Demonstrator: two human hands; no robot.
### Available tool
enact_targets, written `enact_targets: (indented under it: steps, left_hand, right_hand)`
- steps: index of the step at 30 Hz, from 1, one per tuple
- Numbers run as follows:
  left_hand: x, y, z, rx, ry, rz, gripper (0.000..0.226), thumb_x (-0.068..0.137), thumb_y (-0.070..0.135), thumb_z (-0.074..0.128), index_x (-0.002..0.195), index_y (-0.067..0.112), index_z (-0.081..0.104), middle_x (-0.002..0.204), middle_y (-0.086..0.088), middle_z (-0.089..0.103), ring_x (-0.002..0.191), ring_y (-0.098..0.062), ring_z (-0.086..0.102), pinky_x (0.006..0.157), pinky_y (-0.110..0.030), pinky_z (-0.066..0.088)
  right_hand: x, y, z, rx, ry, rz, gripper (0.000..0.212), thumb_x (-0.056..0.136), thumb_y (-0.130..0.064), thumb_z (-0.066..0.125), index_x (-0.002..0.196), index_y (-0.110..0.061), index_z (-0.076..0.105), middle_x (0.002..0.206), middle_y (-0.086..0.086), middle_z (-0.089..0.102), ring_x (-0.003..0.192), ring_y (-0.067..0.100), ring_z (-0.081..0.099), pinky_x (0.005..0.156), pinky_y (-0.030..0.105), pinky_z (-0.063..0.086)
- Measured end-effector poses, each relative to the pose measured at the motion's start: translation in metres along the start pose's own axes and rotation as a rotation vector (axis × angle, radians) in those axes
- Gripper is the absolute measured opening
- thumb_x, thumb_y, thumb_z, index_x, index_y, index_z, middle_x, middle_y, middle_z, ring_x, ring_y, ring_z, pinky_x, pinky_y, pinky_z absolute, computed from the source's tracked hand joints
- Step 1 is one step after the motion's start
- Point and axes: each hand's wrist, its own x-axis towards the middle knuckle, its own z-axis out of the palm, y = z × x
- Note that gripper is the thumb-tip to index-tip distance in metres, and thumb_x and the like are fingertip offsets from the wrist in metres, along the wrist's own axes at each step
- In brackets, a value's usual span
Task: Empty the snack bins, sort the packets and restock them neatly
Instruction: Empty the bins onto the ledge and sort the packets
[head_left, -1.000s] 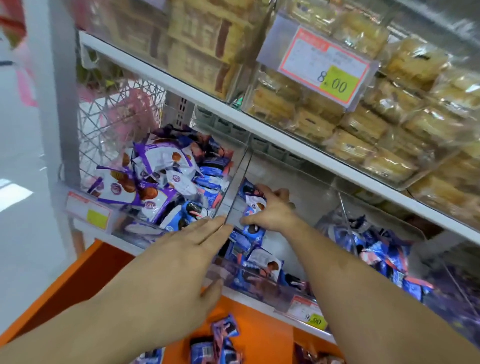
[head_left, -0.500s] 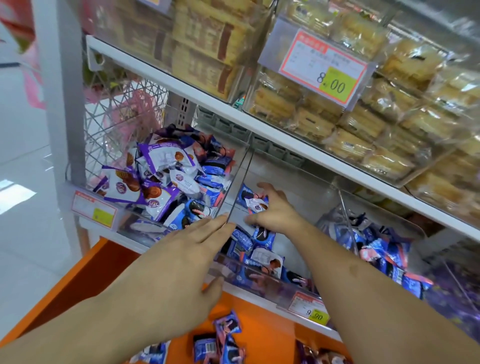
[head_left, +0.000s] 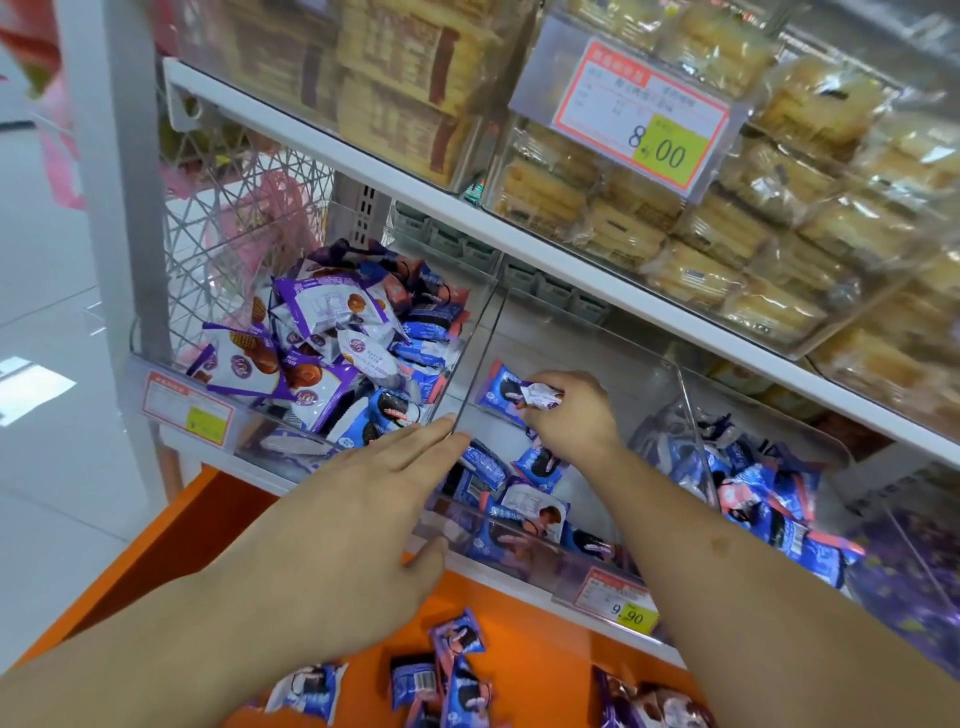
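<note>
— Doing what now?
— Emptying the middle bin (head_left: 519, 551). Right hand (head_left: 571, 415) pinching a blue packet (head_left: 506, 392) above the bin floor. Left hand (head_left: 363, 499) flat and loose on the divider (head_left: 470, 374).
— Next?
— Lifting it out gently. Then about six more inside.

Glossy plastic packets (head_left: 332, 364) in clear, smooth plastic bins (head_left: 519, 551).
</note>
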Motion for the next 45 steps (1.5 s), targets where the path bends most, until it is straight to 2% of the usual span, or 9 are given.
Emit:
enact_targets:
  steps: [7,10,13,17,21,31,38,42,45]
  left_hand:
    - [0.001,-0.01,0.014,0.02,0.189,0.019,0.082,0.102,0.048,0.051,0.162,0.043,-0.006,0.168,0.024,-0.013,0.157,-0.003,-0.009,0.118,-0.017,-0.005]
    - [-0.001,0.001,0.009,0.041,0.296,0.059,0.075,0.101,0.047,0.053,0.163,0.037,0.012,0.17,0.018,0.002,0.157,-0.009,0.004,0.124,-0.024,0.008]
    - [-0.01,0.023,0.006,-0.227,0.358,0.051,0.07,0.096,0.055,0.058,0.157,0.041,0.027,0.159,0.023,0.026,0.142,-0.002,0.036,0.109,-0.021,0.034]
    - [-0.02,0.055,0.008,-0.742,0.126,0.011,0.046,0.095,0.048,0.064,0.137,0.048,0.047,0.131,0.027,0.059,0.1,0.018,0.062,0.081,-0.004,0.047]
    - [-0.024,0.073,0.022,-0.99,0.1,-0.011,0.019,0.101,0.027,0.063,0.118,0.025,0.072,0.106,0.002,0.079,0.1,-0.013,0.075,0.09,-0.038,0.062]
    - [-0.033,0.093,0.053,-1.228,0.1,-0.2,0.03,0.102,0.013,0.062,0.129,0.026,0.063,0.116,-0.009,0.076,0.1,-0.027,0.077,0.086,-0.044,0.064]
    - [-0.029,0.101,0.076,-0.97,-0.104,-0.038,0.114,0.068,0.032,0.098,0.149,0.063,0.024,0.139,0.021,0.063,0.119,-0.012,0.068,0.099,-0.041,0.057]
    - [-0.024,0.099,0.081,-1.012,-0.039,-0.042,0.094,0.074,0.013,0.094,0.142,0.048,0.04,0.123,0.008,0.074,0.106,-0.019,0.075,0.102,-0.047,0.054]
    - [-0.022,0.093,0.083,-1.086,-0.062,-0.086,0.083,0.075,0.002,0.09,0.138,0.038,0.049,0.118,0.0,0.076,0.108,-0.023,0.074,0.099,-0.05,0.057]
  right_hand:
    - [-0.037,-0.024,-0.062,0.288,0.136,-0.001,0.033,0.082,-0.021,0.088,0.113,-0.026,0.077,0.107,-0.009,0.074,0.091,0.001,0.07,0.072,0.004,0.048]
    - [-0.092,-0.044,-0.088,0.528,0.019,0.016,0.034,0.084,-0.021,0.089,0.113,-0.032,0.077,0.118,-0.007,0.074,0.1,0.006,0.073,0.078,0.017,0.058]
    - [-0.154,-0.058,-0.106,0.543,-0.053,0.013,0.033,0.083,-0.027,0.09,0.11,-0.04,0.077,0.118,-0.012,0.074,0.104,0.008,0.073,0.08,0.032,0.064]
    - [-0.22,-0.066,-0.122,0.591,-0.129,-0.005,0.035,0.084,-0.024,0.088,0.113,-0.04,0.076,0.119,-0.022,0.071,0.11,0.0,0.069,0.083,0.025,0.062]
    - [-0.258,-0.059,-0.132,0.574,-0.154,0.008,0.041,0.086,-0.022,0.086,0.117,-0.046,0.072,0.123,-0.03,0.067,0.118,-0.008,0.062,0.095,0.022,0.056]
    - [-0.288,-0.04,-0.152,0.839,-0.156,0.137,0.045,0.09,-0.017,0.08,0.107,-0.059,0.072,0.12,-0.014,0.076,0.112,0.013,0.073,0.089,0.037,0.062]
    - [-0.292,-0.038,-0.127,0.956,-0.144,0.282,0.035,0.093,-0.029,0.08,0.115,-0.053,0.069,0.125,-0.021,0.071,0.113,0.011,0.072,0.091,0.05,0.062]
    - [-0.293,-0.04,-0.125,1.15,-0.275,0.426,0.041,0.094,-0.033,0.076,0.121,-0.059,0.058,0.098,-0.042,0.062,0.093,-0.002,0.072,0.081,0.047,0.065]
    - [-0.29,-0.032,-0.125,1.261,-0.328,0.538,0.069,0.087,-0.028,0.082,0.146,-0.043,0.049,0.131,-0.024,0.055,0.124,0.02,0.063,0.08,0.06,0.063]
